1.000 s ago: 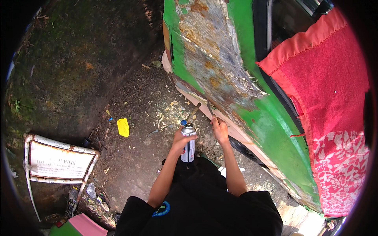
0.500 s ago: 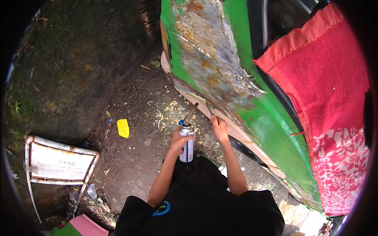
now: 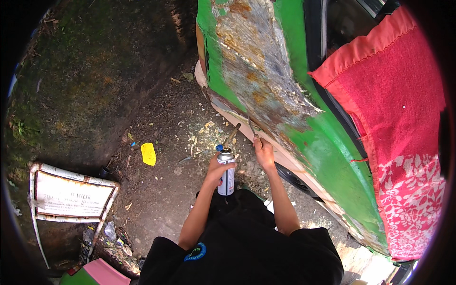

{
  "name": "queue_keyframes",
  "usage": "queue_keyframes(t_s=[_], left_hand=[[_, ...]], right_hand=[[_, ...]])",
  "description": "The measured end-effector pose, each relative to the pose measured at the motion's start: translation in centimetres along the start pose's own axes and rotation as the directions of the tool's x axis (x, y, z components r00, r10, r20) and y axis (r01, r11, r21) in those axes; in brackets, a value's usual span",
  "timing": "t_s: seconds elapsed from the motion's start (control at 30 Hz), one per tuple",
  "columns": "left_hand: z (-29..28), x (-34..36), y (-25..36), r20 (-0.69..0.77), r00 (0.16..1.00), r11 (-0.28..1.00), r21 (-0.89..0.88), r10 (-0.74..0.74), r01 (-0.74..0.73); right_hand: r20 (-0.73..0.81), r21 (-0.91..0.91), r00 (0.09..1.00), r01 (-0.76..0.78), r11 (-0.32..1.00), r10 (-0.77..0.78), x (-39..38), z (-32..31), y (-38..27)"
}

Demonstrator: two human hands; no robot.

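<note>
Gas canister (image 3: 226,173) with torch head is gripped upright in the closed left hand (image 3: 217,167), nozzle aimed at 1 o'clock toward the rusted panel (image 3: 259,76), where a scraper (image 3: 252,128) is clasped by the right hand (image 3: 264,153).

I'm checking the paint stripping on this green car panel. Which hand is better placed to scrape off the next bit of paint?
Probably the right hand: it holds the scraper with its blade at the panel. The left hand is busy gripping the gas torch can.
</note>
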State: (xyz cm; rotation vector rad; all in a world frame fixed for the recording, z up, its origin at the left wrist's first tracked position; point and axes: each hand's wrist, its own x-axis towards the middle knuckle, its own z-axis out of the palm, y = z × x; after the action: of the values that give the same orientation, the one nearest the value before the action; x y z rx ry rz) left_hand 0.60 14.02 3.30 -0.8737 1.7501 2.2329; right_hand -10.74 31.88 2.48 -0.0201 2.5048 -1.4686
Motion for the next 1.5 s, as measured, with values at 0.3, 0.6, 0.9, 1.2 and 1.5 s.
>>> queue_keyframes(t_s=[0.3, 0.6, 0.9, 1.2, 1.5], left_hand=[[-0.4, 0.5, -0.5, 0.020, 1.000, 1.000, -0.014, 0.005, -0.005], [-0.2, 0.4, 0.1, 0.032, 0.999, 1.000, -0.014, -0.022, 0.023], [-0.9, 1.1, -0.1, 0.047, 0.999, 1.000, -0.009, -0.001, 0.001], [-0.9, 1.5, 0.4, 0.075, 0.997, 0.999, -0.029, -0.013, 0.015], [-1.7, 1.8, 0.5, 0.097, 0.995, 0.999, -0.043, -0.009, 0.013]], right_hand=[[-0.067, -0.052, 0.996, 0.053, 0.997, -0.057, -0.9, 0.6, -1.6], [-0.150, -0.014, 0.985, 0.089, 0.996, -0.090, -1.1, 2.4, -1.3], [-0.275, -0.033, 0.950, 0.144, 0.989, -0.147, -1.7, 4.2, -2.4], [-0.301, -0.014, 0.944, 0.139, 0.990, -0.137, -1.8, 4.9, -3.2], [-0.234, -0.043, 0.965, 0.114, 0.993, -0.121, -1.4, 4.4, -2.5]])
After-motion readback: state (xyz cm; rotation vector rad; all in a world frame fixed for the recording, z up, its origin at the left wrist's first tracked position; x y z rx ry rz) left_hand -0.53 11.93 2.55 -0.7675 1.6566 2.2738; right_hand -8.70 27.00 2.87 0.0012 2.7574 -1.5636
